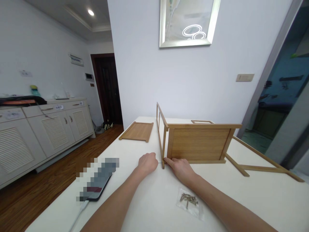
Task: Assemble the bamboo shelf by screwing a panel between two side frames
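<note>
A wooden panel (pixel 199 145) stands on its long edge on the white table. At its left end, a narrow wooden frame (pixel 159 129) meets it at an angle. My right hand (pixel 182 169) grips the panel's lower left corner, its index fingertip by the joint with the frame. Just left of that joint, my left hand (pixel 148 163) is closed, knuckles up. Something thin and light shows between it and the frame's foot; what it is I cannot make out. A clear bag of screws (pixel 189 201) lies near my right forearm.
On the white table (pixel 145 199), another wooden panel (pixel 137 131) lies flat at the back left. A wooden frame (pixel 263 168) lies at the right, and part of another frame (pixel 202 121) shows behind the standing panel. A phone (pixel 100 180) with a white cable is at the left.
</note>
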`<action>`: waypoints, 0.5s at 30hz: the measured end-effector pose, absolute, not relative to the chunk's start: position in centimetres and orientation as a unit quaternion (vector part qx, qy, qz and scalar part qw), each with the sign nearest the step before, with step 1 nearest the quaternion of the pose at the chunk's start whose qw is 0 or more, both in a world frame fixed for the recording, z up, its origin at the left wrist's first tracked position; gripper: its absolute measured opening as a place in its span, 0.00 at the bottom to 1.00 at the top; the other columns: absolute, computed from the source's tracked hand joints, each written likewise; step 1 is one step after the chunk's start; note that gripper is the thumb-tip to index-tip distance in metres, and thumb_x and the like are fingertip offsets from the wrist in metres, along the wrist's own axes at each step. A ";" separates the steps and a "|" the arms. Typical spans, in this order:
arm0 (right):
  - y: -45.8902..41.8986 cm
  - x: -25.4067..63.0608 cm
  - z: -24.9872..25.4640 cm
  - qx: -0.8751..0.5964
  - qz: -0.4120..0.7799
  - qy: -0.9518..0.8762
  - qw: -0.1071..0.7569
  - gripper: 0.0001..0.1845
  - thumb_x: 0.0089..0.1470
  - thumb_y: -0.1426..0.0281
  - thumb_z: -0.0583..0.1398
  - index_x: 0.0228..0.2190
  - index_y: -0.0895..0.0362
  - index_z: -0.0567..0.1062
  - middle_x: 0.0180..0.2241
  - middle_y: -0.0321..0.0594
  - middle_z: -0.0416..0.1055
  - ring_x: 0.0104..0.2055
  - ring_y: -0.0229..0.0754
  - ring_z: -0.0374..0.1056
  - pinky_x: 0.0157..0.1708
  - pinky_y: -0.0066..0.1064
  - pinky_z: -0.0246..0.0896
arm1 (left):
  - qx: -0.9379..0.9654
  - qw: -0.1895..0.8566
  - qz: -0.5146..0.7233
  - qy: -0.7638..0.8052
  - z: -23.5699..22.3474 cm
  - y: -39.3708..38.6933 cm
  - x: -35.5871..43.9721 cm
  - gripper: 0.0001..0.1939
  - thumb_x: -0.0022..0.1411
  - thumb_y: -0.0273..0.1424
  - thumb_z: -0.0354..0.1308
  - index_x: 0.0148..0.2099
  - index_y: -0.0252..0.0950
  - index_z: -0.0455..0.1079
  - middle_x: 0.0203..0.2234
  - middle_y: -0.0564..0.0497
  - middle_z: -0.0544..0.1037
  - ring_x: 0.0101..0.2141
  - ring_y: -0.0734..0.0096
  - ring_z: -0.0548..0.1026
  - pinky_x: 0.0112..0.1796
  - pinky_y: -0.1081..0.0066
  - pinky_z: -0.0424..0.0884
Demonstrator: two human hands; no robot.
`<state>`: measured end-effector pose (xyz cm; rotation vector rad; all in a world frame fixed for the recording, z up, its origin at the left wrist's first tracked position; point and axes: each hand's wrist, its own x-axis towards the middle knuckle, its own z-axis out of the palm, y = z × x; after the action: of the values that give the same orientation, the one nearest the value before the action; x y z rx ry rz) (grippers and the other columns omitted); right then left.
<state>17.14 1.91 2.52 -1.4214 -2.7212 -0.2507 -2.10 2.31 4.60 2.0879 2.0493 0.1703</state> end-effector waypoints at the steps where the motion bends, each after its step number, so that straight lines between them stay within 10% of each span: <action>1: 1.9 17.1 2.6 -0.460 -0.082 -0.884 0.029 0.22 0.63 0.73 0.48 0.56 0.49 0.65 0.36 0.42 0.76 0.36 0.42 0.72 0.32 0.29 0.55 | 0.709 0.110 0.055 0.695 4.6 2.3 -2.1 0.15 0.59 0.25 0.47 0.43 0.35 0.73 0.41 0.40 0.80 0.43 0.56 0.78 0.39 0.66 0.69; 15: 1.8 17.1 2.7 -0.456 -0.083 -0.886 0.031 0.21 0.62 0.74 0.48 0.54 0.50 0.66 0.37 0.41 0.76 0.37 0.43 0.72 0.31 0.30 0.54 | 0.690 0.097 0.064 0.714 4.4 2.8 -4.1 0.16 0.59 0.24 0.49 0.46 0.31 0.72 0.43 0.34 0.78 0.44 0.52 0.77 0.41 0.63 0.69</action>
<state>17.11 1.75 2.74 -1.4039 -2.7298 -0.2548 -4.13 2.75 4.35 2.0434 2.1150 0.1883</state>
